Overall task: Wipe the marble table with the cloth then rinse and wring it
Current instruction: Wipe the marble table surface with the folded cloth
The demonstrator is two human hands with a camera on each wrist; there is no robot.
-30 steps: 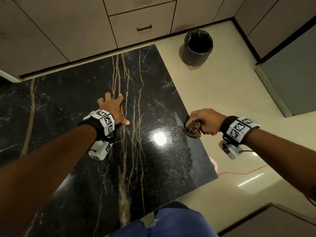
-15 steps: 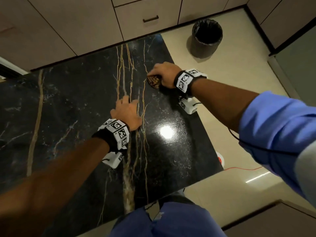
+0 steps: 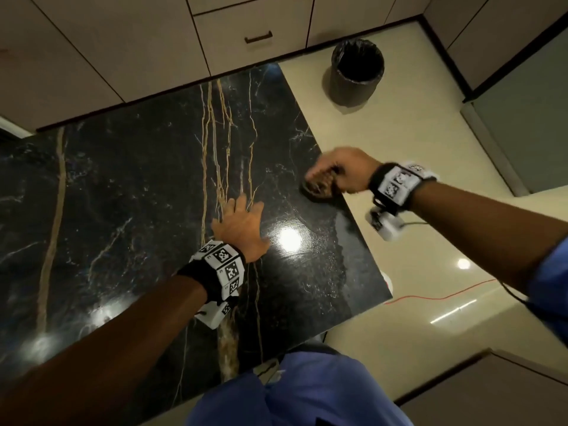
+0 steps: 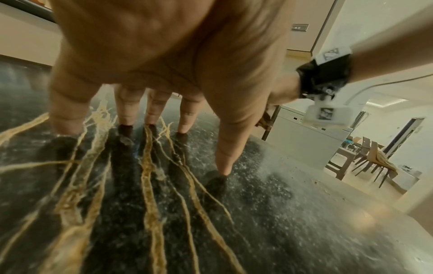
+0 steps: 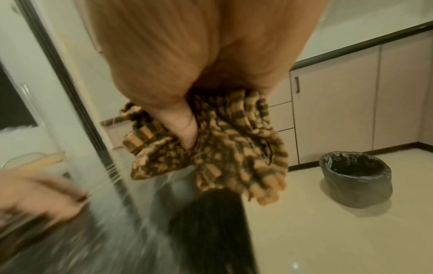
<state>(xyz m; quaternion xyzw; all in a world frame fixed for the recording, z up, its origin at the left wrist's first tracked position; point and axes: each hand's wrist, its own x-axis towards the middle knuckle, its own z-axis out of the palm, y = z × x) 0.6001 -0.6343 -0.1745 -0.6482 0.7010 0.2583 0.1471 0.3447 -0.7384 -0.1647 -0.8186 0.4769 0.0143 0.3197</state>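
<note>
The fingers point(image 5: 185, 129) of the right hand point(image 3: 344, 172) are curled tight round the bunched brown-and-tan striped cloth point(image 5: 225, 148), which bulges out below the fist and presses on the black gold-veined marble desk point(image 3: 129, 186) right at its right-hand edge, centre-right of the head view. In the right wrist view the cloth straddles that edge, pale floor to its right and dark stone to its lower left. The left hand point(image 3: 241, 226) lies flat, fingers point(image 4: 126, 107) straight and spread, tips on the stone, holding nothing, just left of the bright lamp glare at mid-frame. The unwiped run seems to lie toward frame left of the cloth, so the next stroke likely draws back inward from the edge; the right hand alone carries it, while the left hand sits in that path.
</note>
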